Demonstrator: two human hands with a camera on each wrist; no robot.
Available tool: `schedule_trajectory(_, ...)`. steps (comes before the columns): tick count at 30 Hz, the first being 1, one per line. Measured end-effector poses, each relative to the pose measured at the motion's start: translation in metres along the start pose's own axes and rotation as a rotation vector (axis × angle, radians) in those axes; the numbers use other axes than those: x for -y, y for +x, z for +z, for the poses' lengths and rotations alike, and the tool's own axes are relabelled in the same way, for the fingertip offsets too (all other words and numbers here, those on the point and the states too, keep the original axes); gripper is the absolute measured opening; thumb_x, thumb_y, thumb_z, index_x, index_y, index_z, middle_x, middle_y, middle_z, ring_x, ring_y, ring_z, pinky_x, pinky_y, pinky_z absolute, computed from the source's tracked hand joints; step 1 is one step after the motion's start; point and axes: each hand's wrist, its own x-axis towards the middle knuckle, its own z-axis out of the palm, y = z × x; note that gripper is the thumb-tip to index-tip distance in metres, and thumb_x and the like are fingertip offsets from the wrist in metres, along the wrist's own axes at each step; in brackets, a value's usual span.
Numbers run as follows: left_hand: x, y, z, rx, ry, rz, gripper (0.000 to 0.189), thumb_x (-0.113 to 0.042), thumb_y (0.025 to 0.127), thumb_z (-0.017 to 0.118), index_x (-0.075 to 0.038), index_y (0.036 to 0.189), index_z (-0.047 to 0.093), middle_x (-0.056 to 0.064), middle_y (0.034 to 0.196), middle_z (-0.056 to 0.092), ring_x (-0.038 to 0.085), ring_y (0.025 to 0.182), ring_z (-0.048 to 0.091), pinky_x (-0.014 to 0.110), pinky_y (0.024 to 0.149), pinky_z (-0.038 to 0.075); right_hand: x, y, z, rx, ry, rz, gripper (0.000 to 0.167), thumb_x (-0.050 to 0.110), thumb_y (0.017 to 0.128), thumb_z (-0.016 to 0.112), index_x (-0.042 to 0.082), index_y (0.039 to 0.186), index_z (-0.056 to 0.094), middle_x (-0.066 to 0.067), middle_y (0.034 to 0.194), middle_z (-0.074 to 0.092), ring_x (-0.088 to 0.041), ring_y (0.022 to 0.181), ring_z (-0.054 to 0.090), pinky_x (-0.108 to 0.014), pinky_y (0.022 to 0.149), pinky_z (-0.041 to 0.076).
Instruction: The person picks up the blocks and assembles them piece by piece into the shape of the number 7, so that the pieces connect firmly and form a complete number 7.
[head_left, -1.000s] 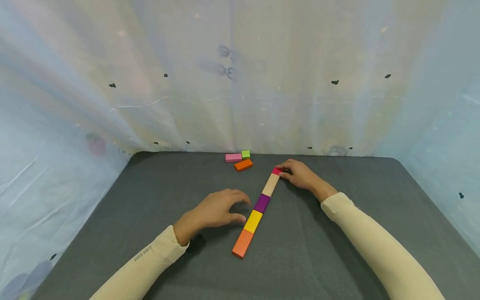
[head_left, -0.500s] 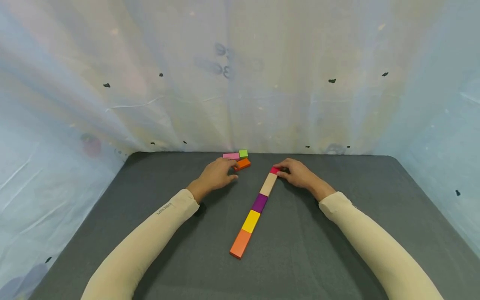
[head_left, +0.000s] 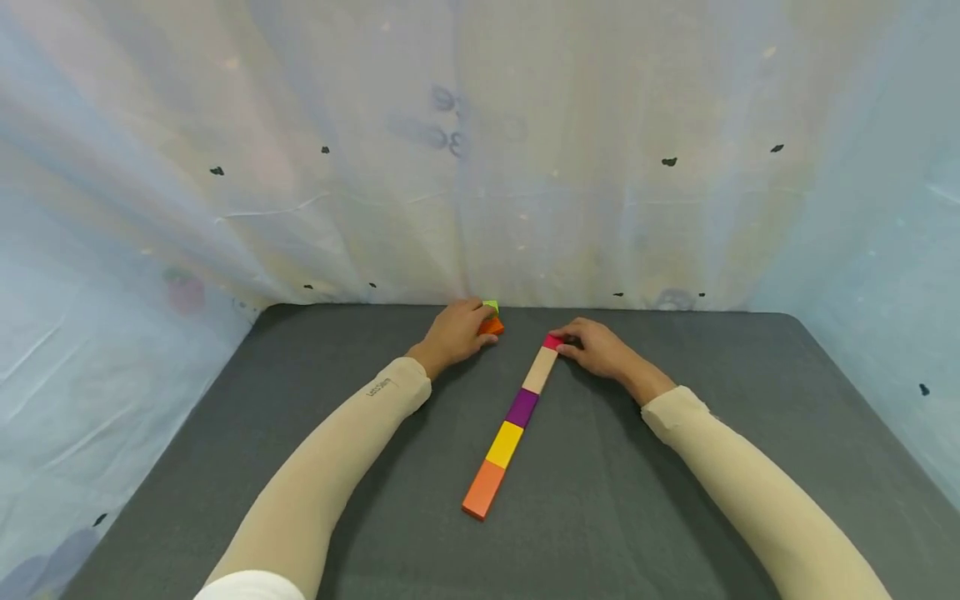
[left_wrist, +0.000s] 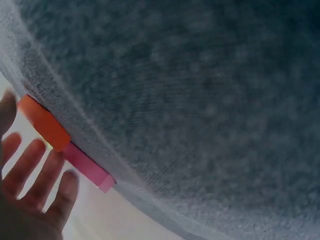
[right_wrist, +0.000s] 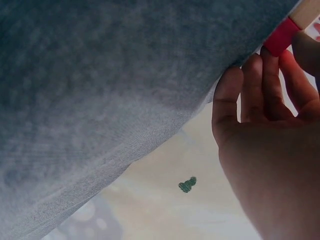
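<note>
In the head view my left hand [head_left: 456, 332] reaches over an orange block [head_left: 492, 326] near the table's back edge. Its thumb and fingers are spread around the block. A green block [head_left: 491, 306] shows just behind. The left hand covers a pink block in the head view, but the left wrist view shows that pink block [left_wrist: 89, 167] end to end with the orange one. My right hand [head_left: 600, 347] pinches a small red block [head_left: 552, 342] at the far end of a slanted row. Beige [head_left: 540, 371], purple [head_left: 522, 408], yellow [head_left: 504, 444] and light orange [head_left: 483, 489] blocks follow toward me.
A dark grey table [head_left: 645, 508] lies under everything. Pale sheeting [head_left: 555, 167] with dark marks rises right behind its back edge and along both sides.
My left hand has moved away from beside the row, forward to the loose blocks at the back, and now overlaps the orange and pink ones. The right hand stays at the red block.
</note>
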Motion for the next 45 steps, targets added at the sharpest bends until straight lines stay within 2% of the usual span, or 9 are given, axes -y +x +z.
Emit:
schedule_trajectory(10,0.008,-0.006,0.014,0.035,0.024,-0.136,0.046,-0.040,0.095,0.067,-0.011,0.130,0.061,0.008,0.124,0.064,0.025,0.109,0.061,0.040,0.098,0.051,0.002,0.004,0.005,0.007,-0.004,0.002,0.039,0.019,0.101,0.058,0.005,0.138,0.059,-0.018,0.125,0.061,-0.032,0.112,0.059,-0.053,0.099,0.046)
schedule_trajectory(16,0.008,-0.005,0.013,0.024,-0.001,-0.133,0.041,-0.036,0.095,0.067,-0.010,0.127,0.064,0.008,0.120,0.066,0.025,0.107,0.062,0.040,0.098,0.051,0.001,0.004,0.007,-0.003,-0.013,0.008,0.038,0.019,0.101,0.059,0.005,0.137,0.060,-0.018,0.125,0.061,-0.032,0.113,0.059,-0.052,0.100,0.046)
schedule_trajectory(20,0.005,-0.001,0.010,-0.003,-0.083,-0.146,0.037,-0.028,0.096,0.067,-0.008,0.127,0.064,0.008,0.119,0.064,0.025,0.105,0.062,0.040,0.099,0.051,0.001,0.003,0.007,-0.003,-0.012,0.009,0.038,0.019,0.101,0.059,0.005,0.137,0.060,-0.018,0.125,0.062,-0.032,0.112,0.059,-0.052,0.099,0.046)
schedule_trajectory(24,0.002,0.002,0.009,-0.034,-0.138,-0.126,0.035,-0.022,0.096,0.067,-0.006,0.127,0.063,0.009,0.118,0.062,0.025,0.102,0.062,0.039,0.098,0.051,0.001,0.001,0.008,-0.003,-0.011,0.014,0.039,0.020,0.101,0.059,0.006,0.137,0.060,-0.017,0.123,0.062,-0.031,0.111,0.060,-0.052,0.099,0.047)
schedule_trajectory(30,-0.009,0.011,0.003,-0.059,-0.066,-0.012,0.032,-0.019,0.097,0.065,-0.008,0.127,0.063,0.006,0.113,0.062,0.022,0.099,0.061,0.036,0.096,0.051,0.000,0.004,0.006,0.002,-0.027,0.019,0.039,0.022,0.101,0.059,0.007,0.137,0.061,-0.017,0.124,0.062,-0.031,0.110,0.059,-0.051,0.100,0.046)
schedule_trajectory(33,-0.016,0.018,0.002,-0.048,-0.055,0.037,0.031,-0.017,0.098,0.063,-0.008,0.127,0.063,0.006,0.115,0.062,0.022,0.103,0.060,0.037,0.100,0.050,0.000,0.005,0.004,-0.006,-0.032,0.014,0.038,0.021,0.101,0.058,0.007,0.136,0.061,-0.017,0.123,0.062,-0.031,0.109,0.059,-0.051,0.099,0.046)
schedule_trajectory(36,-0.023,0.022,0.003,-0.015,-0.060,0.043,0.030,-0.015,0.098,0.062,-0.009,0.128,0.062,0.006,0.118,0.062,0.022,0.106,0.059,0.036,0.104,0.048,0.000,0.005,0.005,-0.008,-0.035,0.004,0.038,0.020,0.101,0.058,0.005,0.136,0.061,-0.017,0.122,0.063,-0.031,0.108,0.060,-0.051,0.098,0.047)
schedule_trajectory(40,-0.031,0.024,0.007,0.025,-0.070,0.017,0.032,-0.015,0.097,0.062,-0.011,0.129,0.062,0.005,0.122,0.063,0.021,0.109,0.059,0.036,0.105,0.048,0.002,0.003,0.008,0.001,-0.041,-0.014,0.038,0.019,0.101,0.058,0.002,0.135,0.061,-0.018,0.121,0.063,-0.031,0.108,0.061,-0.050,0.097,0.047)
schedule_trajectory(45,-0.038,0.026,0.010,0.035,-0.073,0.008,0.032,-0.017,0.098,0.062,-0.012,0.129,0.061,0.004,0.126,0.062,0.020,0.111,0.059,0.037,0.104,0.048,0.004,0.003,0.007,-0.002,-0.048,-0.024,0.037,0.018,0.101,0.058,0.000,0.133,0.061,-0.018,0.120,0.063,-0.032,0.109,0.060,-0.051,0.098,0.047)
